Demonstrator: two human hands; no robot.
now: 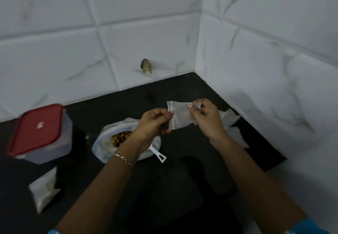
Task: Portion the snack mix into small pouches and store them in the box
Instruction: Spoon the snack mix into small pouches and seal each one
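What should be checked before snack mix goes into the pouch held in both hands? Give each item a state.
1. Small pouch gripped by left hand and right hand: ok.
2. Pouch mouth open: cannot tell.
3. Snack mix bag open, mix visible: ok.
4. Scoop handle sticks out of the bag, within reach: ok.
5. Box open for storing: not ok, red lid on top.

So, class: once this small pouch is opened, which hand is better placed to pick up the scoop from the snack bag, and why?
Probably the left hand. It hovers directly above the snack bag, beside the scoop handle. The right hand sits farther right and could keep gripping the pouch.
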